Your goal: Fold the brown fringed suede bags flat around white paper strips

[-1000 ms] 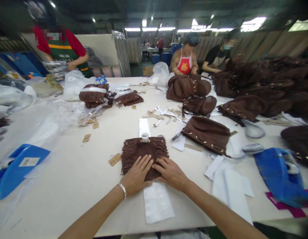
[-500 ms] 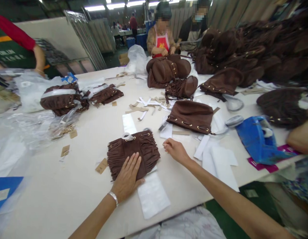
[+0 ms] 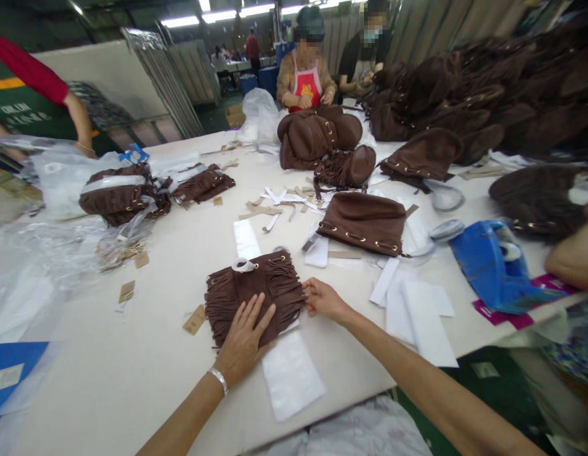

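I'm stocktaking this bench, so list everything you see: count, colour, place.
Fringed bag: one, brown, front centre.
Smooth drawstring bag: one, brown, right of it.
Other bags: uncountable, brown, left, far side, right.
Sheets: several, white, under the fringed bag and right.
Strips: many, white and tan, table middle.
Card tags: several, tan, left.
Plastic wrapping: uncountable, clear, left, far side.
Tape dispenser: one, blue, right.
Labelled item: one, blue, left edge.
Table: one, off-white, beneath these.
Ceiling lights: several, white, top.
Other people: at least five, mixed clothing, around and behind.
Bangle: one, silver, left wrist.
Left grip: one, bare, flat on the fringed bag.
Right grip: one, bare, at the bag's right edge.
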`<state>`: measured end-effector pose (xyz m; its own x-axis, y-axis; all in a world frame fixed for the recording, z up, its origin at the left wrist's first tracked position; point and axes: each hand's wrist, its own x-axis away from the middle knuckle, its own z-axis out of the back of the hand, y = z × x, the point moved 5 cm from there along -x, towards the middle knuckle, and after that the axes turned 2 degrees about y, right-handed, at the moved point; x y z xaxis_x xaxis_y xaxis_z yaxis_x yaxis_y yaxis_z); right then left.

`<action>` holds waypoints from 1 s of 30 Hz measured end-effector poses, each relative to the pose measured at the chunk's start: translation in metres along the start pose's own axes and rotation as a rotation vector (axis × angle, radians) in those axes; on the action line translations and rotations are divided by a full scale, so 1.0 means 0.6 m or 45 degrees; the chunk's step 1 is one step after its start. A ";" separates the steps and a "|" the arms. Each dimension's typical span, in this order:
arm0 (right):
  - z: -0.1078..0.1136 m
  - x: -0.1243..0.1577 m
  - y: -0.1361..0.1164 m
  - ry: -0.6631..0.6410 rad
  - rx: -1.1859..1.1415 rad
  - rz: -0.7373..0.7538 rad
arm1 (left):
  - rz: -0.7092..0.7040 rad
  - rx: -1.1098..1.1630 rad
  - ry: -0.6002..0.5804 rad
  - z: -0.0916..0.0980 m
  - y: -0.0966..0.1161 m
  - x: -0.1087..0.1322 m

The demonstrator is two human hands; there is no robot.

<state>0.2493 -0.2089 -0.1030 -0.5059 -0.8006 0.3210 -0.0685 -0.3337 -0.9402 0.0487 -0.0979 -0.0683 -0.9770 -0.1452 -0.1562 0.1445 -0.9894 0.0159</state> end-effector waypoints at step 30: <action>-0.044 0.059 -0.020 0.407 1.374 0.376 | -0.065 0.049 0.037 0.005 -0.002 0.002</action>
<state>0.2093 -0.2200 -0.0832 -0.5842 -0.8074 -0.0825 0.7783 -0.5285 -0.3389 0.0469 -0.0971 -0.0654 -0.9780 -0.0945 -0.1860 0.0876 -0.9951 0.0453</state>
